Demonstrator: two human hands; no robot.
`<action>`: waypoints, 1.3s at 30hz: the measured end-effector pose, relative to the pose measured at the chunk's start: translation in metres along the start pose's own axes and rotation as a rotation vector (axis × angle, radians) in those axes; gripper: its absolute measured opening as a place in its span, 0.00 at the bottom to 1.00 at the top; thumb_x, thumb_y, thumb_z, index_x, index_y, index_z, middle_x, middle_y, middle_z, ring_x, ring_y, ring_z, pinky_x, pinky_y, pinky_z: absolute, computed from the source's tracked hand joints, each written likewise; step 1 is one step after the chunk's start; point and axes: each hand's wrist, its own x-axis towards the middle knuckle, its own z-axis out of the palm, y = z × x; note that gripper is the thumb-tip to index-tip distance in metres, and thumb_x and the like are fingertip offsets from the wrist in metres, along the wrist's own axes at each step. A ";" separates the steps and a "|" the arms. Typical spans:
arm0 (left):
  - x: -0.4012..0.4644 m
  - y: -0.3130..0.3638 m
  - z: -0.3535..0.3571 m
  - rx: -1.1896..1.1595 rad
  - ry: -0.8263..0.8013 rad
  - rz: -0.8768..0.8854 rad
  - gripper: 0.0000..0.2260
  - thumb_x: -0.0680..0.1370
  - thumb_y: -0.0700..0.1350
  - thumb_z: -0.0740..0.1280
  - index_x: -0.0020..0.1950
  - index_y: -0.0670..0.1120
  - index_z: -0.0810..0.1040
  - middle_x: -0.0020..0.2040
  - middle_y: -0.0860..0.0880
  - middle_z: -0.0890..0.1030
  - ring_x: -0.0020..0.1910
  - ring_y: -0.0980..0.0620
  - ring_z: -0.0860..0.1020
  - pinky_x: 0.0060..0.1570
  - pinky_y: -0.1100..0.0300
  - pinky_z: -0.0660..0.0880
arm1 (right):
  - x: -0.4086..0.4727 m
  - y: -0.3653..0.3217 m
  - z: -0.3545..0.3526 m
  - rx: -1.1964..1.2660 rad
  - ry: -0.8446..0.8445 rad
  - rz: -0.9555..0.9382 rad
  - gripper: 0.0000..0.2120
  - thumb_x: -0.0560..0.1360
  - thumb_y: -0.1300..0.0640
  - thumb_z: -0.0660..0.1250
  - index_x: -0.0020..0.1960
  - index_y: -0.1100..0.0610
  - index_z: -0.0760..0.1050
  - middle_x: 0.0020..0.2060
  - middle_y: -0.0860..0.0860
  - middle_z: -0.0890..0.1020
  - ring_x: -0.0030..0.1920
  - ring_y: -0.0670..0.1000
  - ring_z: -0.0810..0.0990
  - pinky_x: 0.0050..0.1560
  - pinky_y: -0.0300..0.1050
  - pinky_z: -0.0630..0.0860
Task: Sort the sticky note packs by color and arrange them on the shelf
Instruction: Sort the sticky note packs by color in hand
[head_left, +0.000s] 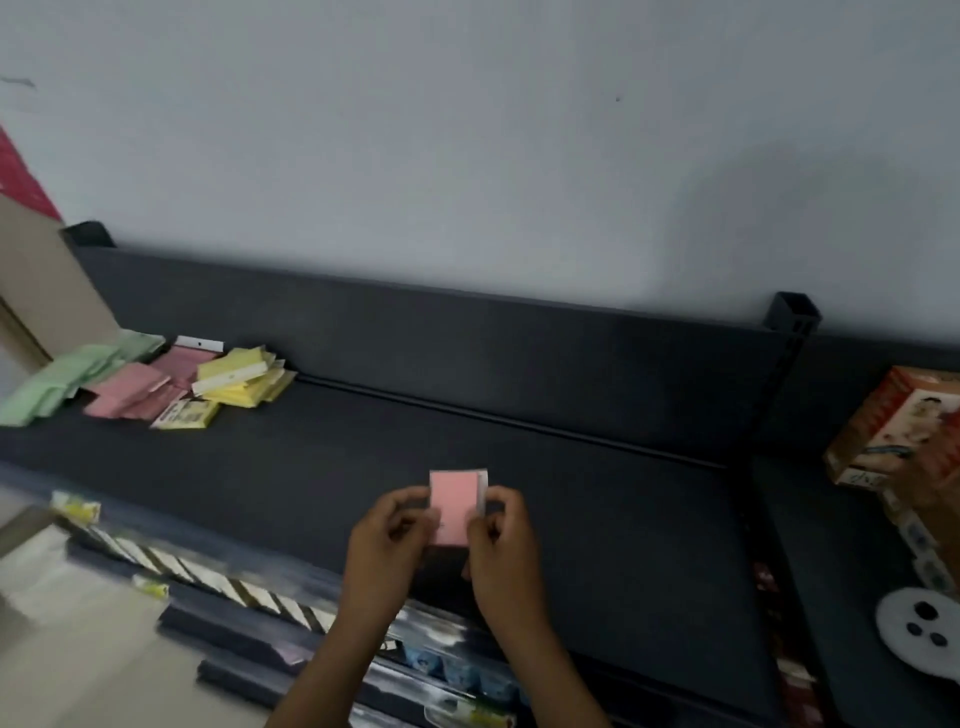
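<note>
A pink sticky note pack (453, 501) is held upright above the front middle of the dark shelf (571, 493). My left hand (387, 540) pinches its left edge and my right hand (501, 535) pinches its right edge. At the shelf's far left lies a loose heap of packs: green packs (62, 379) at the outer left, pink packs (137, 389) in the middle, and yellow packs (239, 379) on the right of the heap.
A cardboard panel (47, 280) leans at the far left. An orange printed box (904, 431) and a white round object (919, 634) sit on the neighbouring shelf at right. Lower shelves (291, 613) with stocked goods show below the front edge. A grey wall rises behind.
</note>
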 end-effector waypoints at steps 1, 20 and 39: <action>0.001 -0.001 -0.012 -0.004 0.012 0.005 0.08 0.78 0.39 0.71 0.55 0.49 0.81 0.42 0.48 0.85 0.40 0.54 0.83 0.37 0.61 0.79 | -0.001 -0.003 0.013 -0.002 -0.008 -0.005 0.06 0.82 0.54 0.62 0.53 0.42 0.70 0.41 0.53 0.80 0.37 0.58 0.80 0.36 0.57 0.78; 0.019 -0.047 -0.262 -0.010 0.319 -0.040 0.09 0.79 0.40 0.70 0.56 0.51 0.82 0.44 0.53 0.85 0.37 0.50 0.82 0.33 0.61 0.78 | -0.039 -0.040 0.256 -0.071 -0.241 -0.038 0.04 0.78 0.54 0.70 0.51 0.48 0.76 0.41 0.48 0.83 0.41 0.46 0.83 0.40 0.47 0.83; 0.012 -0.063 -0.469 0.013 0.545 -0.095 0.12 0.77 0.37 0.72 0.57 0.51 0.81 0.50 0.54 0.83 0.44 0.53 0.83 0.38 0.66 0.79 | -0.095 -0.079 0.463 -0.125 -0.361 -0.110 0.08 0.76 0.54 0.72 0.54 0.49 0.77 0.50 0.44 0.81 0.48 0.44 0.82 0.33 0.34 0.79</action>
